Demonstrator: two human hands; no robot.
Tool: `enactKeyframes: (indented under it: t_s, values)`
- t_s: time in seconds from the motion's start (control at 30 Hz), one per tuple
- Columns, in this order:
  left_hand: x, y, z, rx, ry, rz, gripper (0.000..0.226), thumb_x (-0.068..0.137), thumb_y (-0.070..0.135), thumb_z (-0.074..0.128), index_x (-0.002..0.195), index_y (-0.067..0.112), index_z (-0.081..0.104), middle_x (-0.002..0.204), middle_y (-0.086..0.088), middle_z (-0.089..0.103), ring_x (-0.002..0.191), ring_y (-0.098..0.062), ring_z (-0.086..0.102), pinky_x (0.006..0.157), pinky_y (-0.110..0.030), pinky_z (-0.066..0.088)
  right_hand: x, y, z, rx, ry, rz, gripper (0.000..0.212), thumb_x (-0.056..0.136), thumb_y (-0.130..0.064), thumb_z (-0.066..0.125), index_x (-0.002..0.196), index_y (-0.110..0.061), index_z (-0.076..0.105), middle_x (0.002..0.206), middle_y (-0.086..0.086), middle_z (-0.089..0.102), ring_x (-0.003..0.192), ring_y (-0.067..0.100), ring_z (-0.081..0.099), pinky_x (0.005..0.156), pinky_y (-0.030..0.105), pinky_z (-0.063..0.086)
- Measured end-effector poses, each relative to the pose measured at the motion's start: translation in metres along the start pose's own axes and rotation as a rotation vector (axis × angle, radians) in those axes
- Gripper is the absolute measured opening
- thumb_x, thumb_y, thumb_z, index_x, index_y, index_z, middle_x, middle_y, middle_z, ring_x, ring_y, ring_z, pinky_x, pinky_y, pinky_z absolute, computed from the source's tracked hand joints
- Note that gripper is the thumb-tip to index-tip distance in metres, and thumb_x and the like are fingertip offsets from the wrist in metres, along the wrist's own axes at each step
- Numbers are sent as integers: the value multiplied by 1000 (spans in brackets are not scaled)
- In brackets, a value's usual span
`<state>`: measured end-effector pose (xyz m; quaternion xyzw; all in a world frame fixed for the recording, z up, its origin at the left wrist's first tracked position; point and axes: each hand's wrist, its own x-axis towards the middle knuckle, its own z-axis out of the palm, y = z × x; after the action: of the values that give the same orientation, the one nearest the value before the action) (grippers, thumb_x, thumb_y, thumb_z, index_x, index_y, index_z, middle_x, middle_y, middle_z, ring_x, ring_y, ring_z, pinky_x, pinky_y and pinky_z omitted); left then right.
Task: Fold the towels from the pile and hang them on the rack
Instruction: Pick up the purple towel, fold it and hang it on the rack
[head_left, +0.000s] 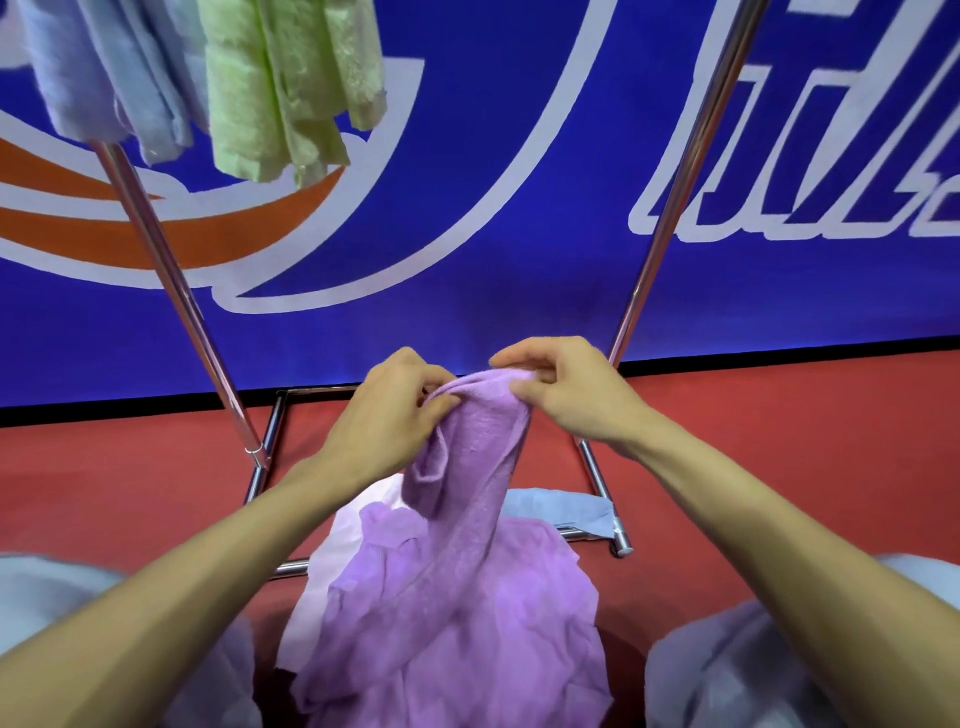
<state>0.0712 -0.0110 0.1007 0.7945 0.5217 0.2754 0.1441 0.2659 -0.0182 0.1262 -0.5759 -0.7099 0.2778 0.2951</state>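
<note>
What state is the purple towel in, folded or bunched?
The purple towel is bunched, not folded: left hand and right hand pinch its gathered top; the rest hangs crumpled.

Rack (171, 291): top cut off by upper edge; front base bar partly hidden under pile (457, 639).
Blue towels (104, 78), green towels (280, 88): tops out of frame.
Banner (519, 171): lettering cut off at right.
Left hand (384, 415): fingertips buried in purple towel (467, 467).

a purple towel (467, 457), pale blue towels (104, 67) and green towels (280, 78), a silver rack (171, 280), red floor (104, 483), blue banner (519, 182) with white-and-orange lettering.
</note>
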Motion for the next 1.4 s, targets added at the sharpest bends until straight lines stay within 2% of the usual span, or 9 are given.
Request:
enactKeyframes:
  t_s: [0.1, 0.23, 0.47, 0.63, 0.73, 0.9, 1.13, 1.27, 1.4]
  values:
    - [-1, -2, 2, 27, -25, 2, 16, 94, 25, 53, 98, 24, 69, 86, 0, 62, 88, -18, 55, 77, -36, 46, 0, 2, 0, -195, -3, -10, 27, 86, -6, 56, 105, -15, 72, 100, -1, 73, 88, 11, 61, 76, 12, 39]
    - [-4, 3, 5, 97, -53, -40, 15, 96, 29, 48, 105, 21, 57, 94, 0, 69, 94, -27, 60, 77, -41, 49, 1, 5, 4, -304, 44, -47, 18, 86, -7, 54, 95, -12, 69, 81, 4, 67, 76, 17, 51, 62, 22, 33]
    - [-6, 8, -1, 99, -12, -13, 26, 101, 35, 32, 98, 16, 50, 91, 0, 56, 86, -28, 56, 74, -43, 46, 9, -4, 3, 100, 157, 19, 14, 84, -14, 55, 83, -22, 66, 69, -12, 61, 69, 8, 53, 67, 21, 43]
    - [-9, 26, -22, 71, 95, -56, 28, 103, 33, 23, 89, 16, 39, 85, -1, 48, 74, -28, 50, 68, -42, 42, 14, -35, -6, 242, 231, -7, 20, 82, -11, 56, 84, -23, 71, 82, -13, 70, 78, 11, 63, 78, 35, 53]
    - [-6, 44, -47, 40, 123, -90, 16, 100, 29, 33, 100, 17, 44, 94, 1, 55, 83, -27, 54, 70, -41, 45, 17, -71, -27, 261, 292, -58, 22, 81, -9, 56, 86, -22, 73, 92, -8, 73, 91, 17, 67, 86, 38, 55]
    - [11, 53, -89, 6, 109, -152, 19, 97, 26, 41, 81, 16, 40, 86, -10, 57, 88, -37, 55, 71, -41, 42, 21, -118, -66, 277, 382, -117, 21, 85, -7, 59, 89, -23, 72, 94, -5, 72, 92, 13, 67, 80, 27, 55]
    - [26, 100, -193, 69, 347, -33, 18, 97, 24, 49, 100, 9, 57, 93, -8, 61, 87, -27, 55, 72, -34, 41, 5, -176, -125, 99, 524, -224, 13, 88, -11, 59, 96, -15, 68, 93, -5, 66, 85, 7, 57, 63, 7, 39]
    - [26, 127, -234, 160, 408, 98, 19, 97, 24, 51, 92, 9, 60, 92, -15, 67, 89, -35, 61, 76, -45, 50, -9, -204, -155, -14, 565, -309, 12, 91, -14, 59, 102, -13, 66, 92, -7, 60, 86, 7, 54, 64, 11, 37]
    - [25, 152, -258, 158, 472, 171, 19, 97, 21, 51, 100, 11, 66, 99, -11, 69, 93, -31, 63, 82, -46, 51, -17, -225, -177, -25, 640, -342, 15, 90, -15, 60, 103, -13, 67, 97, -2, 64, 88, 10, 57, 65, 12, 39]
